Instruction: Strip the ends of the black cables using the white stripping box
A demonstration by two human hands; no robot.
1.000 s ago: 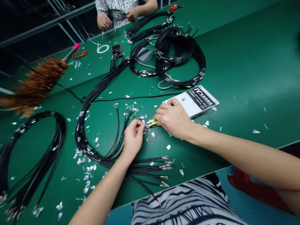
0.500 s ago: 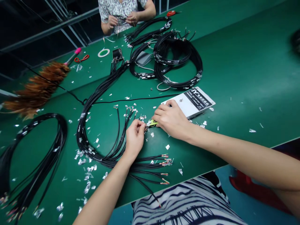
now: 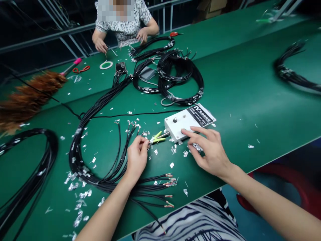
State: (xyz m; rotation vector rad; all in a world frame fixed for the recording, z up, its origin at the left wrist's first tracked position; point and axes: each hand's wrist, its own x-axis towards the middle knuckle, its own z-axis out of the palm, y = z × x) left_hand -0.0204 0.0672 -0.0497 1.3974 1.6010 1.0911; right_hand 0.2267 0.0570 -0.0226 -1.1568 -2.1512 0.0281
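My left hand (image 3: 137, 155) pinches the end of a black cable, partly hidden by the fingers, right beside a yellow-green clip (image 3: 157, 137). The clip sits on a metal shaft that sticks out of a white control box (image 3: 172, 129) with a black knob and a dark label. Its jaws are at the thin wires by my left fingertips. My right hand (image 3: 209, 150) has its fingers spread, the index fingertip at the top face of the box near its front edge. Several stripped cable ends (image 3: 169, 182) fan out below my left wrist.
Coiled black cable bundles (image 3: 180, 78) lie behind the box, and another bundle (image 3: 32, 174) lies at left. Foil scraps (image 3: 84, 194) litter the green table (image 3: 240, 100). A brown feather duster (image 3: 32, 93), red scissors (image 3: 81, 69) and a tape roll (image 3: 106, 65) lie near a co-worker (image 3: 125, 26).
My right hand has let go of the clip and moved down and right to the box's front edge, fingers now spread. My left hand still pinches the cable. The co-worker's hands have moved apart.
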